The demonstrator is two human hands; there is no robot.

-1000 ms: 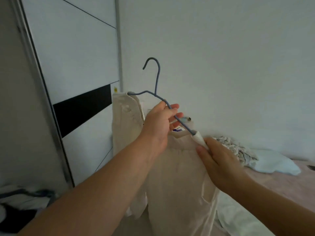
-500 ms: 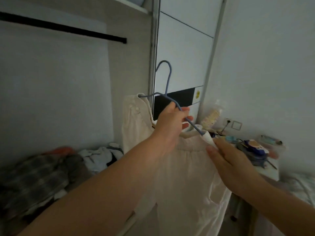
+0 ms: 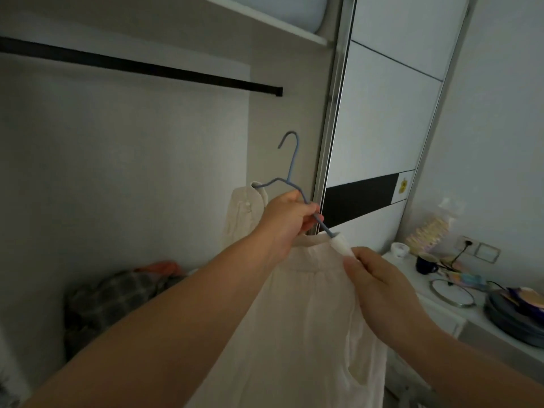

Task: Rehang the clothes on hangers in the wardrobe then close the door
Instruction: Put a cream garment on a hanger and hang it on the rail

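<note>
Hanger (image 3: 290,163) in left hand (image 3: 284,223)

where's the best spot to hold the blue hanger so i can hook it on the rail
Grip the blue hanger at the bare sloped wire just below its neck, coming from underneath on the right, where the left hand holds it now. The hook stands upright and free above, so it can go over the black rail. The cream garment covers both shoulder ends, where the right hand pinches the fabric.
</note>
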